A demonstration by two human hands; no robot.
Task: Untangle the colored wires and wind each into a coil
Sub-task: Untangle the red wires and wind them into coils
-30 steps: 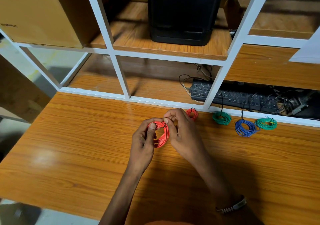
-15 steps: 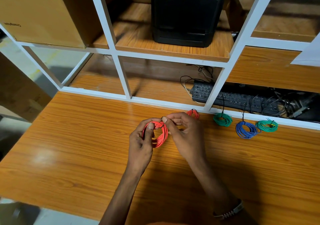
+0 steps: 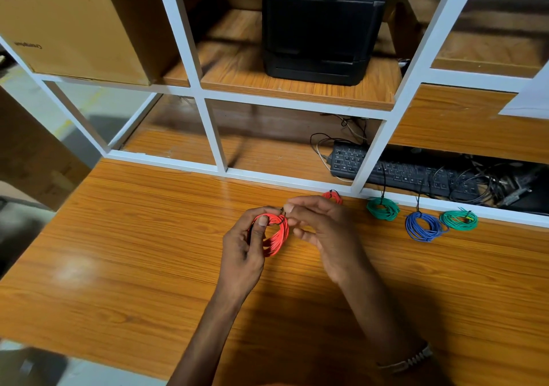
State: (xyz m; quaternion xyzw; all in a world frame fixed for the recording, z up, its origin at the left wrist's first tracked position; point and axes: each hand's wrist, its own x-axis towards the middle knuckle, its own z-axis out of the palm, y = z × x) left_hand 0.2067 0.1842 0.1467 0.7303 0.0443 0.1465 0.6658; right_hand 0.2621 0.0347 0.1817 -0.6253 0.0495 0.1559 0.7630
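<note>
A red wire coil (image 3: 277,235) is held above the wooden desk (image 3: 133,266). My left hand (image 3: 243,252) grips its left side, thumb pressed on the top of the coil. My right hand (image 3: 323,234) pinches a thin black tie at the coil's top right. Along the desk's back edge lie a smaller red coil (image 3: 334,197), partly hidden behind my right hand, a green coil (image 3: 382,208), a blue coil (image 3: 423,226) and a second green coil (image 3: 459,220), each bound with a black tie.
A white shelf frame (image 3: 214,147) rises at the back of the desk. Behind it sit a black keyboard (image 3: 398,173) with tangled cables, a black box (image 3: 320,26) on the upper shelf and a cardboard box (image 3: 74,23) at upper left.
My right-hand fingers have shifted at the top of the red coil, working the black tie. The coil stays in my left hand at about the same place.
</note>
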